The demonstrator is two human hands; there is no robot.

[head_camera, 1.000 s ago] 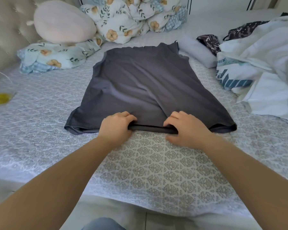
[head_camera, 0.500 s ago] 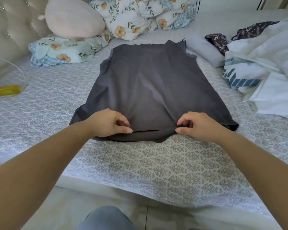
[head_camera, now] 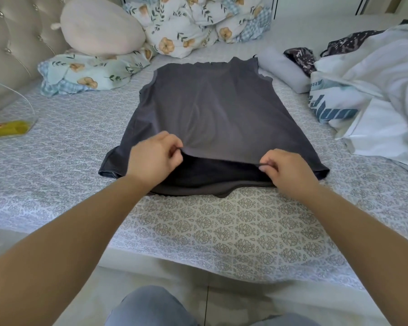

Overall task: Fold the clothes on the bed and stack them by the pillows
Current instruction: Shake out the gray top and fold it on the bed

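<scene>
on the patterned grey bed (head_camera: 245, 231), left hand (head_camera: 152, 158) and right hand (head_camera: 286, 170) pinch the dark grey cotton shirt's (head_camera: 212, 109) near hem, fingers curled, lifting it.

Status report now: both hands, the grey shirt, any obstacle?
Left hand and right hand pinch hem of grey shirt, lifted. Nothing on shirt.

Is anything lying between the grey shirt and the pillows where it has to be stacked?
Nothing visible. Both the left hand and right hand pinch the grey shirt at its near hem, and the bedsheet between its left edge and the floral pillow is bare.
</scene>
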